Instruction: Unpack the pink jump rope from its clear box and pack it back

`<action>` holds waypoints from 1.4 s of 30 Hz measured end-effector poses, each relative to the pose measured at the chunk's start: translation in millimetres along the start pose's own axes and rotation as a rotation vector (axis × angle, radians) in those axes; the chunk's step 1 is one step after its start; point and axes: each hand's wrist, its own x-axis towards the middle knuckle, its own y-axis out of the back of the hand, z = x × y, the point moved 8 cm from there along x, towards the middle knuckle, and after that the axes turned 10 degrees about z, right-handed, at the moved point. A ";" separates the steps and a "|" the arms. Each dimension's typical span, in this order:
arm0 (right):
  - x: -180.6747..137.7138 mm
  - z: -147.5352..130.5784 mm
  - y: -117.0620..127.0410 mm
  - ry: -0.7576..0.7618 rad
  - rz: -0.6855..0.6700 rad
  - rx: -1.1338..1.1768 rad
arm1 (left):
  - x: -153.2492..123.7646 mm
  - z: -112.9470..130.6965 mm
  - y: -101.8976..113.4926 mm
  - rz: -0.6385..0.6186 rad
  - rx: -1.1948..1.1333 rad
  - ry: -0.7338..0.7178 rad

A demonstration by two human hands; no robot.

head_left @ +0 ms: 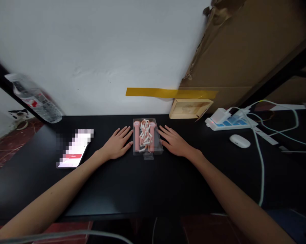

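A clear plastic box (147, 137) lies flat on the black table (132, 189), holding two pink handles and several pink and white beads. My left hand (118, 143) rests flat on the table just left of the box, fingers spread, thumb close to its side. On the other side my right hand (173, 141) lies palm down, fingers stretched out, its fingertips near the box's upper right edge. Neither hand holds anything.
A phone (74, 149) with a lit screen lies at the left. A plastic water bottle (34, 98) stands at the far left. At the right are a power strip (229, 121) with white cables, a white earbud case (240, 141) and a small cardboard box (190, 108) against the wall.
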 end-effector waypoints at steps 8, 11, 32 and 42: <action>-0.2 -1.8 1.5 -0.004 -0.005 -0.002 | 0.4 -0.1 -0.7 -0.028 0.032 -0.003; -0.4 -2.2 1.9 -0.002 0.000 -0.003 | 0.4 -0.7 0.0 -0.022 0.025 0.002; -1.3 -3.3 2.2 -0.012 -0.017 -0.014 | 0.9 0.0 2.3 -0.005 0.001 0.004; -1.5 -3.2 1.6 0.004 -0.010 -0.033 | 1.4 -0.5 1.5 -0.017 0.026 0.014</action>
